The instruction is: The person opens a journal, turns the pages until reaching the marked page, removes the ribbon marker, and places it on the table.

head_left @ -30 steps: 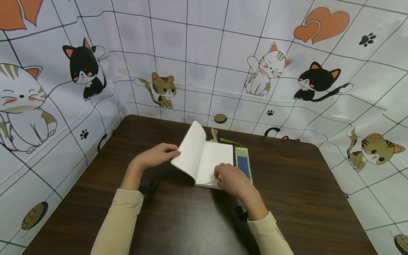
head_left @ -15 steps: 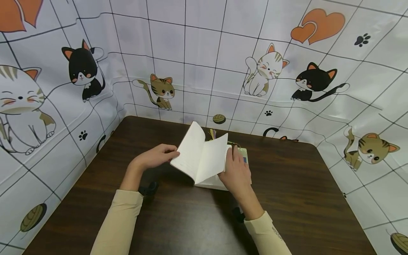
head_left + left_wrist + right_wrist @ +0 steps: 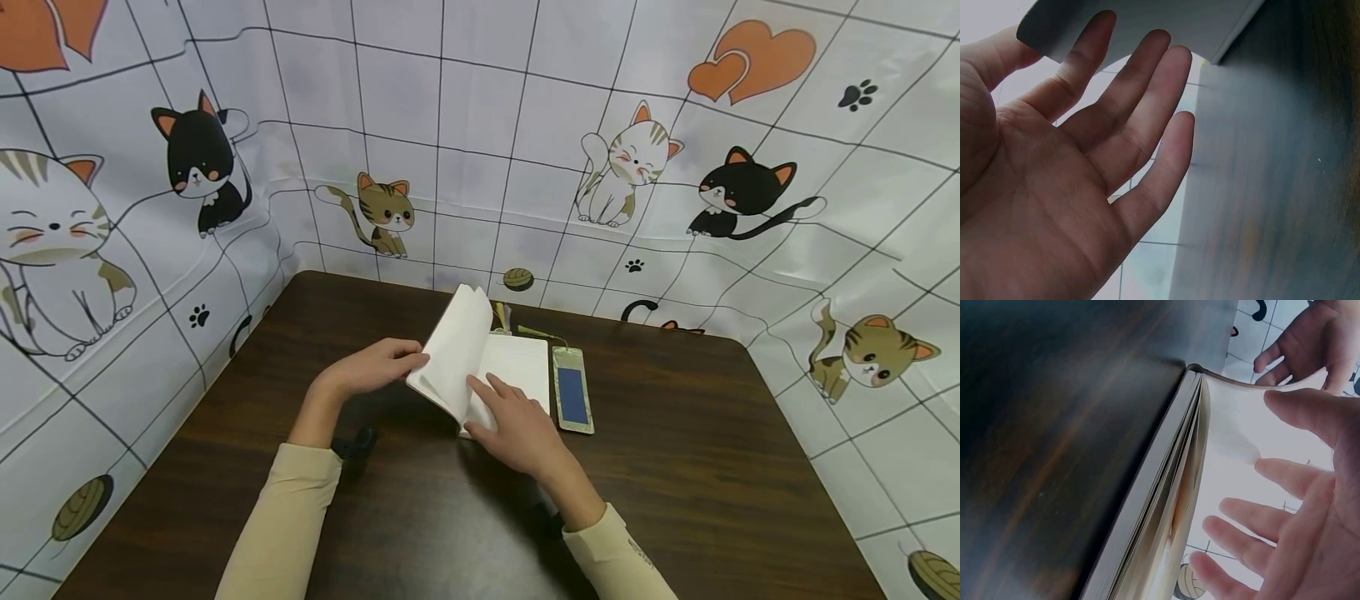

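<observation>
Two cream long sleeves (image 3: 281, 517) reach in over the dark brown wood-grain table (image 3: 712, 467), which runs out of the head view at the bottom. A small black device (image 3: 356, 444) sits under the left wrist. The right hand (image 3: 517, 425) is released, its fingers spread and fairly straight over the near part of an open notebook with white pages (image 3: 453, 350); whether every fingertip touches the paper cannot be told. The left hand (image 3: 367, 367), on the side toward the table's left edge, pinches the notebook's raised left side by its outer edge, the other fingers loosely extended.

The notebook lies near the middle of the table's far edge, its right half flat and its left cover and leaves tilted up. Just beside it, toward the table's right edge, a pale green rectangular bookmark with a blue panel (image 3: 573, 392) lies flat, a thin green tassel (image 3: 543, 333) at its far end. Yellow and purple strands (image 3: 502, 317) show between the notebook and the table's far edge. Beyond that edge rises a white sheet with black grid lines and cartoon cats (image 3: 480, 125).
</observation>
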Demonstrator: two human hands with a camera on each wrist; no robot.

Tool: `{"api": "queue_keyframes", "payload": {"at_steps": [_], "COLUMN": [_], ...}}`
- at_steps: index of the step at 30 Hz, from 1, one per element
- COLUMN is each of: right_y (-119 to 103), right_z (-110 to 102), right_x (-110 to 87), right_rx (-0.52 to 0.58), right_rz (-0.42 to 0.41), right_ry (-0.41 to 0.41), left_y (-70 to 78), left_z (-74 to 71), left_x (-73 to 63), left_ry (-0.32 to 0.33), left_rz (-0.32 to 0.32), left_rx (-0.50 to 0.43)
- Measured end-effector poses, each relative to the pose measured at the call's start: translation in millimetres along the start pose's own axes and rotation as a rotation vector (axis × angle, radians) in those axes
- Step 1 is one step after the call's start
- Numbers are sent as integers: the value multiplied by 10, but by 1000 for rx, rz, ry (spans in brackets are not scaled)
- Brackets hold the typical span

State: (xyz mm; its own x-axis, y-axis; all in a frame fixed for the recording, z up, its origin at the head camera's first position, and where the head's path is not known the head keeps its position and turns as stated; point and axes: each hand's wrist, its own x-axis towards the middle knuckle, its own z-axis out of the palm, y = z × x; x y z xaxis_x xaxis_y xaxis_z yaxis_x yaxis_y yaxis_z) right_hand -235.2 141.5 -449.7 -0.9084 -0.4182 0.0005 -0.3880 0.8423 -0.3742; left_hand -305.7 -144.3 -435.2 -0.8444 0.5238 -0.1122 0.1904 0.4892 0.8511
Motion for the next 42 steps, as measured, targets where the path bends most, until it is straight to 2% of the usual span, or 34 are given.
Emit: {"api": "queue_keyframes", "payload": {"at_steps": [6, 10, 17, 24, 30, 37, 42], "right_y": [-12, -11, -8, 31, 128, 234, 265], "right_z": [11, 20, 51, 29, -19, -44, -73], "right_x": [-6, -10, 1, 8, -10, -22, -36], "right_rx": [-19, -40, -72, -61, -45, -82, -99], "right_rz": [-39, -53, -68, -44, -2, 25, 87], "right_ry": [-77, -85, -104, -119, -142, -150, -150], "left_y": [33, 47, 20, -23, -23, -21, -9], "left_z": [-2, 4, -9, -31, -30, -32, -32], "left_x": [-5, 12, 15, 9, 6, -3, -14], "left_ry": [6, 10, 20, -3, -6, -11, -14], "left_rz": [-34, -47, -31, 12, 8, 24, 16], "left_rx": [-31, -49, -11, -19, -4, -7, -10]}}
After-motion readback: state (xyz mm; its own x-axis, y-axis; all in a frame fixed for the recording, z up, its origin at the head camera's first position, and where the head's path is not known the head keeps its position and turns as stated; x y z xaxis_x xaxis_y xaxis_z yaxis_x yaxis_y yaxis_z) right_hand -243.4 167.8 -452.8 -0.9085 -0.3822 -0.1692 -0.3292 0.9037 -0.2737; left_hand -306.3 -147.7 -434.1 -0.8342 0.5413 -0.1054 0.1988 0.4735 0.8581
